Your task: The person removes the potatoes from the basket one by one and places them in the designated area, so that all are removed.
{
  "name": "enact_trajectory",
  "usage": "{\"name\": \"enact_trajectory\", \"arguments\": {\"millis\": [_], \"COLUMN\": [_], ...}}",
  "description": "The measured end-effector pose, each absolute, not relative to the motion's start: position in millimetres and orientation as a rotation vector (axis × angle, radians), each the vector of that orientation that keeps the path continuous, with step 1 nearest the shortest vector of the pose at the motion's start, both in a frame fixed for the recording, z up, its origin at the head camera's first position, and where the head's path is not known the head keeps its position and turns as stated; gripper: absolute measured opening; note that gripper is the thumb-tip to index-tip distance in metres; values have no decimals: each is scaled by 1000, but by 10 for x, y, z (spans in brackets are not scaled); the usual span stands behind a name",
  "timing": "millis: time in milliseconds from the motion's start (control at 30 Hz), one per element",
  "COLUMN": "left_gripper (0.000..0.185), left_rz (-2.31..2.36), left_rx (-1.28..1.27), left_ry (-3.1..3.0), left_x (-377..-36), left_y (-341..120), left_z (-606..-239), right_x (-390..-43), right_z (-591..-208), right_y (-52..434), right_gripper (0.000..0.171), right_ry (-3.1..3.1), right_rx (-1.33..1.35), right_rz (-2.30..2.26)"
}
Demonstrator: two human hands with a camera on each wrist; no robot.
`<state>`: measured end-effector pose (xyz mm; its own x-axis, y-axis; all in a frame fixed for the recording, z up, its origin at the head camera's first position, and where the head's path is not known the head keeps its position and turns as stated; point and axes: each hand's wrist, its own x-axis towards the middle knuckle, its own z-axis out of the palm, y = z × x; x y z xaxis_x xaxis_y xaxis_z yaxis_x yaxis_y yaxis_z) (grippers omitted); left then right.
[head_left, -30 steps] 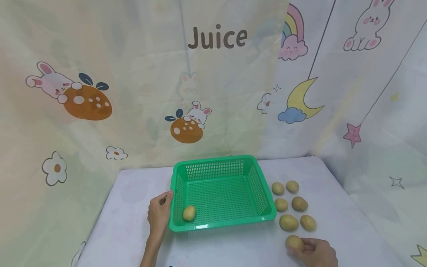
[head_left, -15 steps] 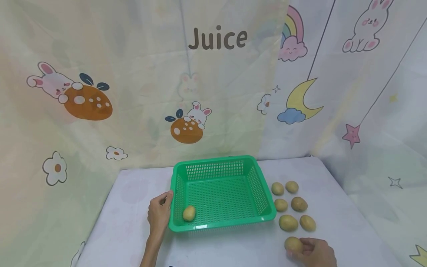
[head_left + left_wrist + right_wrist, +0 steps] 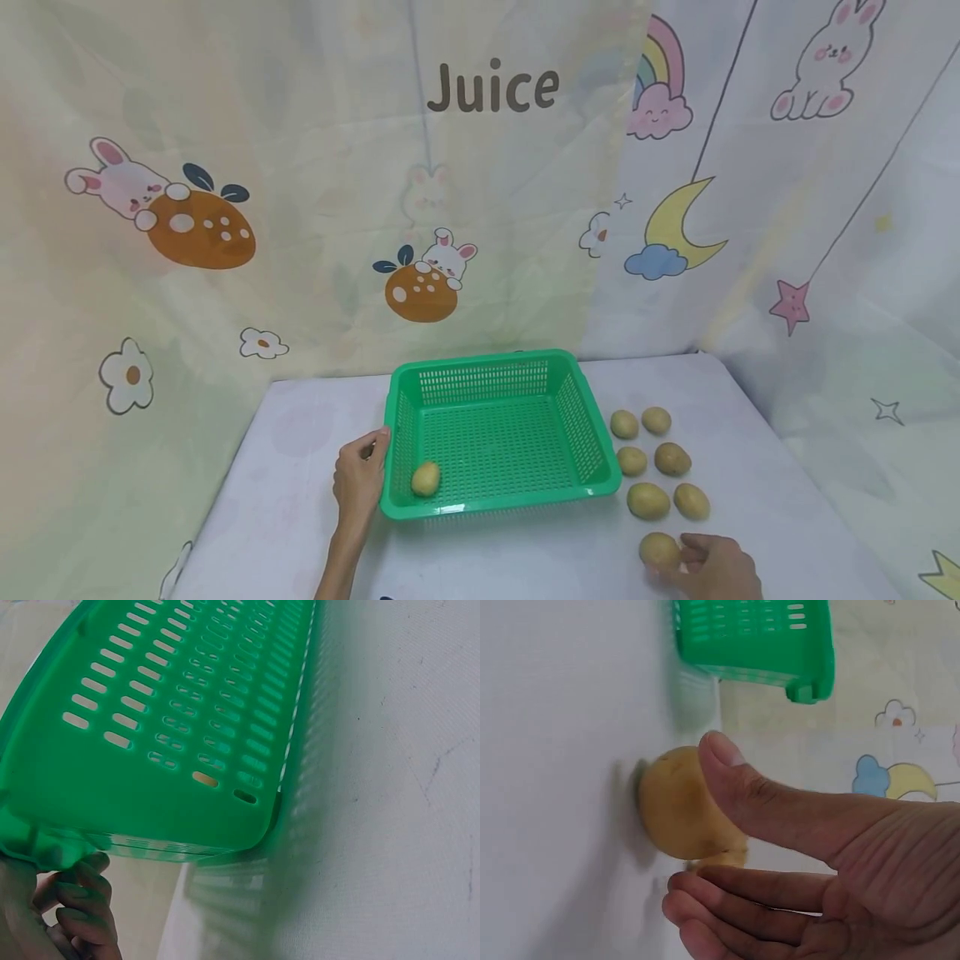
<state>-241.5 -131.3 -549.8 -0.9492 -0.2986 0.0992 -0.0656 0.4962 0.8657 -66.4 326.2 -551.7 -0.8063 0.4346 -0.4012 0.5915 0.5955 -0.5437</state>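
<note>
My left hand grips the left rim of a green plastic basket. In the left wrist view, curled fingers sit beneath the basket's rim. One potato lies inside, at the near left corner. By the table's near right side, my right hand is beside a potato resting on the cloth. The right wrist view has the thumb overlapping this potato and the fingers extended below it, with a gap between them. Whether the thumb touches it I cannot tell.
Several more potatoes stand in two rough columns right of the basket, among them a large one and a darker one. A white cloth covers the table. A printed curtain hangs behind it.
My right hand's fingers have loosened and shifted slightly right, off the potato, which stays on the table. The left hand and basket have not moved.
</note>
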Motion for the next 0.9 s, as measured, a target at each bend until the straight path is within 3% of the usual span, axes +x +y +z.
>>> {"name": "enact_trajectory", "arguments": {"millis": [333,533,667,900], "left_gripper": [46,47,47,46], "left_rz": [-1415,-1429,-1437,-1415], "left_rx": [311,308,304,318], "left_ry": [-2509,-2503,-2505,-2512], "left_x": [-2417,-2411,-2408,-2407], "left_y": [-1294,-1287,-1290,-1295], "left_z": [-5504,-5486,-5482,-5496], "right_x": [-723,-803,-928,-1225], "right_z": [-4934,-4616,-4534,-4550], "right_y": [3040,2717,2483,2083], "right_gripper": [97,79,68,64], "right_ry": [2902,3073,3230,3206], "right_rx": [784,589,412,242], "right_rz": [-950,-1182,-1269,-1479]}}
